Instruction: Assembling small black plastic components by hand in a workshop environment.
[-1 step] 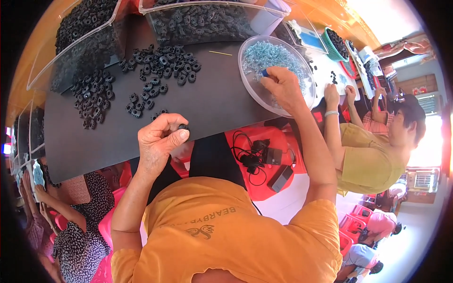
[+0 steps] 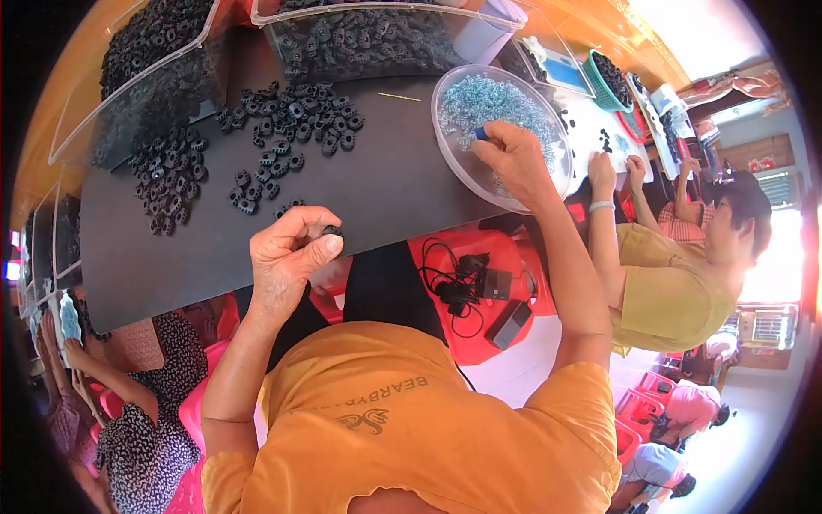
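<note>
My left hand [image 2: 291,253] pinches a small black plastic part [image 2: 332,230] between thumb and forefinger, just over the near edge of the dark table. My right hand [image 2: 518,163] is closed over a round clear tub [image 2: 454,167]. A small dark-blue piece [image 2: 481,134] shows at its fingertips; the rest of it is hidden. In the tub lies a heap of tiny clear-bluish pieces [image 2: 488,98]. Loose black plastic parts [image 2: 304,120] are spread on the table ahead of my left hand, with another pile [image 2: 169,176] farther left.
Clear bins of black parts [image 2: 360,43] line the table's back; another bin [image 2: 163,68] stands at far left. A thin yellow stick [image 2: 399,97] lies on the table [image 2: 377,180]. A red stool [image 2: 467,343] holds cables and dark boxes. A co-worker [image 2: 676,274] sits close at right.
</note>
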Available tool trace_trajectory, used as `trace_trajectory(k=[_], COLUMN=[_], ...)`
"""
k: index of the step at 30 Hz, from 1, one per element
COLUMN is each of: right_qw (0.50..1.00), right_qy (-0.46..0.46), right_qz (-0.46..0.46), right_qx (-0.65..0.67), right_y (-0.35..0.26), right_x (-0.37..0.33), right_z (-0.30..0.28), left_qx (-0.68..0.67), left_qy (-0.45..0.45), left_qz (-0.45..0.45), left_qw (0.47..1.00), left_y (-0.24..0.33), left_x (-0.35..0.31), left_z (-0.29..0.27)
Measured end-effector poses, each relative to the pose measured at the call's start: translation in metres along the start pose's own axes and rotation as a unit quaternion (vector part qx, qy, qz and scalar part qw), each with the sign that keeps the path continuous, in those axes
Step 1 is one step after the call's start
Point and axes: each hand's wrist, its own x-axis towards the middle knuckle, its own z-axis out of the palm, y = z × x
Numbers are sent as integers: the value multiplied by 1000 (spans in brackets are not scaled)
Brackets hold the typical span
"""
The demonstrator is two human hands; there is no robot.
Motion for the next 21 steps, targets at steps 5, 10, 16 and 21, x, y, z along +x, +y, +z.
trace_trajectory(k=[5, 10, 16, 21], right_qw=[999, 996, 988, 975], right_qy=[1, 23, 4, 27], right_qz=[42, 49, 67, 78], right_qx=[34, 76, 139, 206], right_y=[0, 6, 9, 0], right_x=[-3, -4, -7, -11], right_z=[1, 3, -1, -6], left_qx=[-22, -48, 15, 198], left_qy=[-1, -5, -52, -87], left_qz=[-33, -57, -45, 126], left_qw=[999, 997, 997, 968], left_y=[8, 9, 22, 35], left_x=[6, 12, 29, 79], left_z=[3, 12, 35, 71])
